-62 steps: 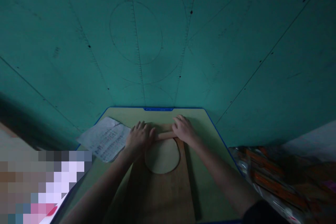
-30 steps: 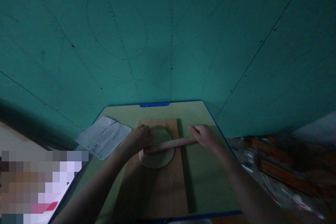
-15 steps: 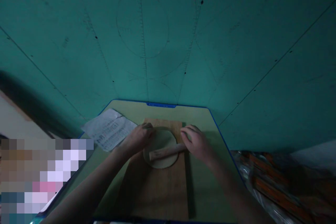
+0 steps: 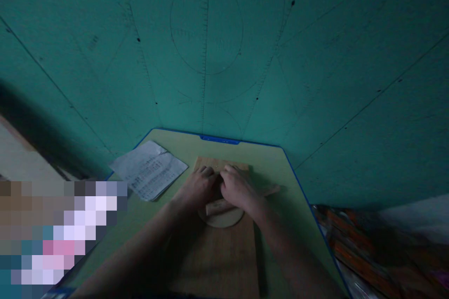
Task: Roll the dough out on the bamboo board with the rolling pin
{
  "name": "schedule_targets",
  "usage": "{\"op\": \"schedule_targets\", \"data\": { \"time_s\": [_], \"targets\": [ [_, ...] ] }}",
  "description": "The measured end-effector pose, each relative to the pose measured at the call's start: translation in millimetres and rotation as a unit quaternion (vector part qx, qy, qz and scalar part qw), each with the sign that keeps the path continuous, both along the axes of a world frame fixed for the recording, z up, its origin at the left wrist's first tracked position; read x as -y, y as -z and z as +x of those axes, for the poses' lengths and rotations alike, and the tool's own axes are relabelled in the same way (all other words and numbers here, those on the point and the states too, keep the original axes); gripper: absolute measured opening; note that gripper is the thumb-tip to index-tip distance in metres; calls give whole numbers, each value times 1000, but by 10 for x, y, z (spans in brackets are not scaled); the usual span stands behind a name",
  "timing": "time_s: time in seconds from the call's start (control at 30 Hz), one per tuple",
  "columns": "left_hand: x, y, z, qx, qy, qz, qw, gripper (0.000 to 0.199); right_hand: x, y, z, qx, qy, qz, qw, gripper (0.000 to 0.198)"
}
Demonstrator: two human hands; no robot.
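A thin round sheet of dough lies on a wooden board; my hands and forearms hide its far part. My left hand is closed at the far left of the sheet, fingers curled down onto its edge. Right beside it, my right hand is closed at the far edge too, knuckles nearly touching the left ones. The fingertips of both are hidden. Across the dough rests a wooden rolling pin, slanting up to the right beneath my right wrist, held by neither hand.
The board is on a pale folding table with a blue rim. A creased printed paper lies to its left. Behind stands a green wall with drawn circles and scales. Plastic-wrapped orange items are at the lower right.
My right hand has moved left from the rolling pin's end to the dough's far edge, beside my left hand. The pin stays on the dough. The whole view has shifted slightly.
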State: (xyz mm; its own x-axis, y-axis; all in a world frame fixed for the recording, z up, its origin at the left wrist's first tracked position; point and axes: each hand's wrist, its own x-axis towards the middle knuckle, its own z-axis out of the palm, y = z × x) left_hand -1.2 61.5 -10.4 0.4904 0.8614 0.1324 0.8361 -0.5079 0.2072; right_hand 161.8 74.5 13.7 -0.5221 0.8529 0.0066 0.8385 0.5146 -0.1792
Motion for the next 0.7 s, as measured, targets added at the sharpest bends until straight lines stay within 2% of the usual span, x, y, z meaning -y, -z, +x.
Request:
{"op": "schedule_targets", "data": {
  "time_s": [0.3,0.43,0.53,0.7],
  "targets": [
    [-84,95,26,11,-32,-6,999,17,-70,32,59,-36,29,-11,999,19],
    [-47,98,43,36,-51,14,998,18,-63,112,116,-45,32,5,998,13],
    [-31,97,62,60,-62,19,996,16,-77,206,165,-88,25,3,996,11],
    [-43,128,34,113,-34,-1,993,16,-102,290,201,-157,9,7,988,17]
  ]
}}
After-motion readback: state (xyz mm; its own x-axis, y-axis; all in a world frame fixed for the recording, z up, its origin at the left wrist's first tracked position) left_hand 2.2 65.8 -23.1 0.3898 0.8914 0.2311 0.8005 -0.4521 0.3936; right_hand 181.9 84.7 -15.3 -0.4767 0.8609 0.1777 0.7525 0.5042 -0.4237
